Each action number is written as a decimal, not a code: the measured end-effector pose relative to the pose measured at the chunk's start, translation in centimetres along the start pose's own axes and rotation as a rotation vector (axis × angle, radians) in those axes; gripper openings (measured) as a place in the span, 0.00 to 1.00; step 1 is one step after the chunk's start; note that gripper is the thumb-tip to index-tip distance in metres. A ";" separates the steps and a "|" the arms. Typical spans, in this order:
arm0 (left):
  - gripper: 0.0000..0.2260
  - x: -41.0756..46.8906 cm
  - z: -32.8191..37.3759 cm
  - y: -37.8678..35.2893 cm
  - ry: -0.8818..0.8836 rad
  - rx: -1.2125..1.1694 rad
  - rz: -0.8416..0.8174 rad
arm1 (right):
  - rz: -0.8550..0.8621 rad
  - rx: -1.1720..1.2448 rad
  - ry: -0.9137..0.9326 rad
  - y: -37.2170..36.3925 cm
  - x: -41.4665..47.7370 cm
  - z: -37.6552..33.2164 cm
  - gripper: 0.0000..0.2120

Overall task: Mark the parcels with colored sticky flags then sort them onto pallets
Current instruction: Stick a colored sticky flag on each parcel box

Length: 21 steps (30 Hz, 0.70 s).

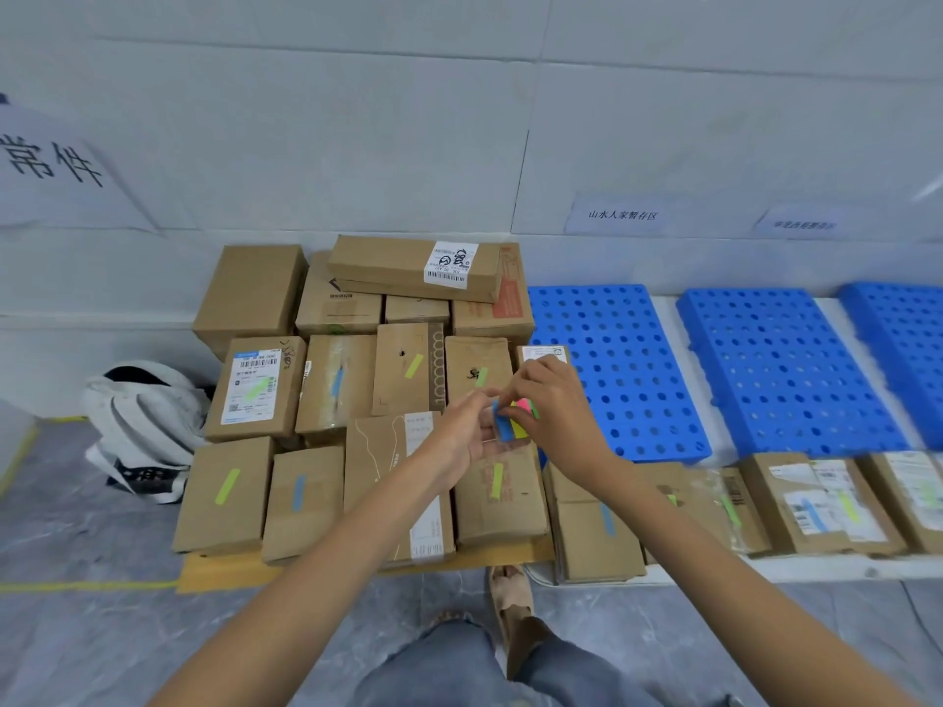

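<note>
My left hand (467, 431) holds a pad of sticky flags (515, 423) with blue, yellow, pink and green strips. My right hand (548, 395) pinches the blue flag at the pad's top. Both hands hover over a pile of brown cardboard parcels (326, 385) on a wooden pallet (224, 571). Many parcels carry a green or blue flag. The tall parcel (393, 482) under my left wrist shows no flag. Another row of flagged parcels (816, 502) lies to the right.
Blue perforated plastic pallets (617, 369) (780, 369) lie along the wall at right, under paper signs (620, 215). A white bag (145, 421) sits on the floor left of the pile. My foot (513, 594) stands just before the wooden pallet.
</note>
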<state>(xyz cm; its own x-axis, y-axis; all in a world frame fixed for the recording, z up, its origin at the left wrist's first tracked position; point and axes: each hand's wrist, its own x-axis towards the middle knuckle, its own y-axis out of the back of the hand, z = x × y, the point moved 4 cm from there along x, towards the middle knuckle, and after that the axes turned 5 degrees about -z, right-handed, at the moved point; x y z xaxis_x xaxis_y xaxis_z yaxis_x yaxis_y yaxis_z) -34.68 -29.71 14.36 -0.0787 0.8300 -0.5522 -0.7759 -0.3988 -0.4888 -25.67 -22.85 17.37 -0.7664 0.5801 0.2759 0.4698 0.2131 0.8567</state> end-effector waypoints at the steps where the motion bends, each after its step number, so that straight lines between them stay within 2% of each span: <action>1: 0.12 0.2 0.1 -0.2 -0.003 0.003 -0.001 | 0.003 -0.033 0.033 0.0 0.1 0.2 0.05; 5: 0.12 1.2 0.6 -1.1 -0.012 0.013 0.027 | -0.006 0.009 0.124 0.4 0.5 0.8 0.05; 9: 0.14 2.7 1.1 -2.3 -0.018 0.027 0.078 | -0.027 0.089 0.136 0.8 1.1 2.4 0.07; 17: 0.12 5.8 1.6 -4.3 -0.021 0.003 0.079 | -0.034 0.071 0.096 1.9 2.4 6.3 0.06; 21: 0.12 6.8 1.8 -4.9 -0.006 -0.040 0.063 | 0.016 0.042 0.080 1.8 2.5 7.8 0.05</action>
<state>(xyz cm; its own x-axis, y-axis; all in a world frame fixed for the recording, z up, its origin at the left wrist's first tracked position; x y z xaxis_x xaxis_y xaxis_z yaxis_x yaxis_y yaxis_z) -32.48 -21.43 14.23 -0.1304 0.8049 -0.5789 -0.7434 -0.4658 -0.4801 -23.33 -14.90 16.20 -0.7904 0.5193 0.3250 0.4989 0.2377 0.8334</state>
